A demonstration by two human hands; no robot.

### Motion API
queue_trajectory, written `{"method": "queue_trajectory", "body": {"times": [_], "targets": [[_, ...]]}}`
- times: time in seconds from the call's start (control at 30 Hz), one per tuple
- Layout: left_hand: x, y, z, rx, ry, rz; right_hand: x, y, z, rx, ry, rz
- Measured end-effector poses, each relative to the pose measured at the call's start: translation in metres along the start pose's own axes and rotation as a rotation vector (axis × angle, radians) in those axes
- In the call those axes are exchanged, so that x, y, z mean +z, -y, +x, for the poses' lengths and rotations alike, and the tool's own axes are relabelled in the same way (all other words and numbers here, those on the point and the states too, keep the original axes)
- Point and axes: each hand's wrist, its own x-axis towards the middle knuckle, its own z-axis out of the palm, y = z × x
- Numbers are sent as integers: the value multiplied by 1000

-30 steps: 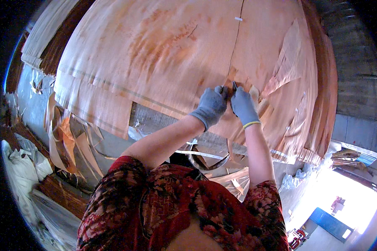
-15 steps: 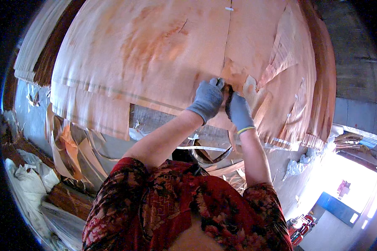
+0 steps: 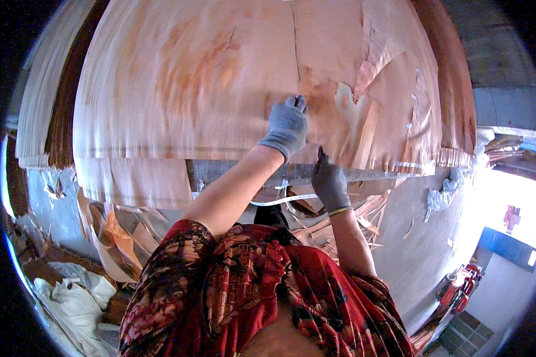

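Observation:
A wide sheet of pale pinkish wood veneer (image 3: 131,119) spreads in front of me, with a dark crack running down its middle and torn, lifted flaps (image 3: 369,113) right of it. My left hand (image 3: 287,126), in a grey glove, rests on the veneer at the lower end of the crack. Its fingers are curled closed, and whatever is between them is hidden. Lower and to the right, below the sheet's near edge, my gloved right hand (image 3: 331,185) is closed around a slim dark knife-like tool (image 3: 320,153), which points up toward the veneer.
Veneer strips (image 3: 122,235) hang below the sheet at left, near white plastic sacks (image 3: 80,303). Under my arms lie a white strap (image 3: 292,199) and scattered veneer scraps (image 3: 372,217). A bright opening with a blue panel (image 3: 509,249) stands at far right, above red equipment (image 3: 463,288).
My right hand has dropped away from the veneer and from my left hand, with the dark tool in it. My left hand stays by the crack. The whole view has shifted a little.

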Motion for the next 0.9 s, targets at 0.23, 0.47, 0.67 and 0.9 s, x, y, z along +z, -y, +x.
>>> {"method": "queue_trajectory", "body": {"times": [0.23, 0.47, 0.67, 0.9], "targets": [[0, 9, 3, 89, -36, -7, 31, -19, -43, -58, -112, -42], [12, 37, 19, 217, -128, 72, -9, 7, -18, 149, -75, 429], [11, 46, 15, 252, -383, 62, -30, 43, 81, 232, -5, 765], [1, 60, 23, 233, -190, -102, -28, 54, 115, 126, -88, 472]]}}
